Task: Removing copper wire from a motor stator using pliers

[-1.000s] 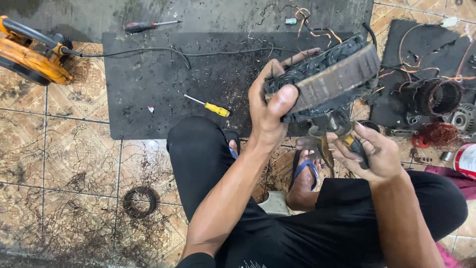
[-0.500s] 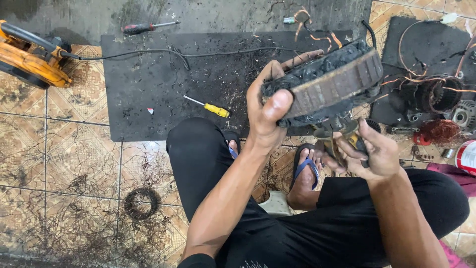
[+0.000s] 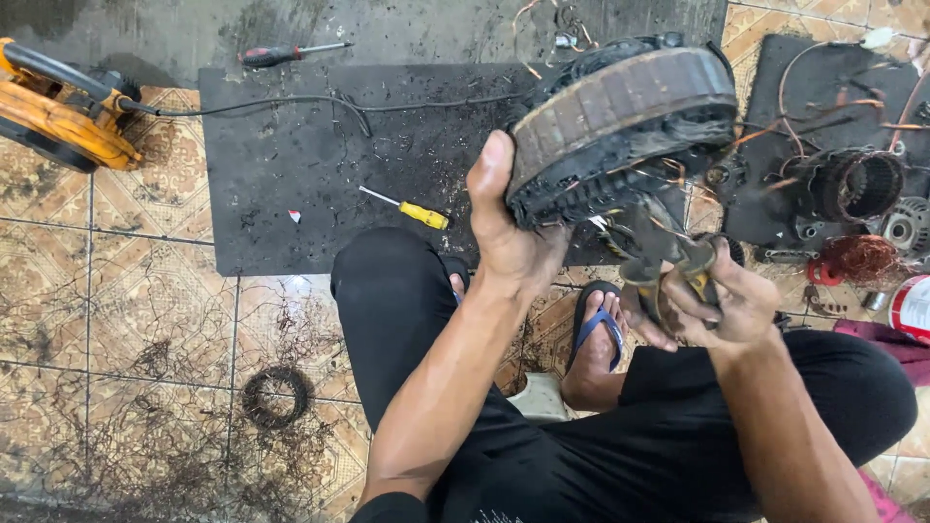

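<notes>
Tiled floor with a black mat [image 3: 320, 165] fills the frame; a yellow screwdriver [image 3: 412, 208] lies at its centre and an orange tool [image 3: 58, 107] sits upper left. Upper right, the left hand [image 3: 509, 237] grips a stator [image 3: 620, 121], fingers wrapped round its rim. The right hand [image 3: 722, 300] is closed on pliers [image 3: 664, 257] just beneath it. Stripping the windings seems the step in hand; next calls for a firm bite on the wire. Compared with a second ago, the stator sits higher and tilted more.

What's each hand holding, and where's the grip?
Left hand grips the round stator ring by its lower left edge. Right hand holds pliers by the handles.
</notes>
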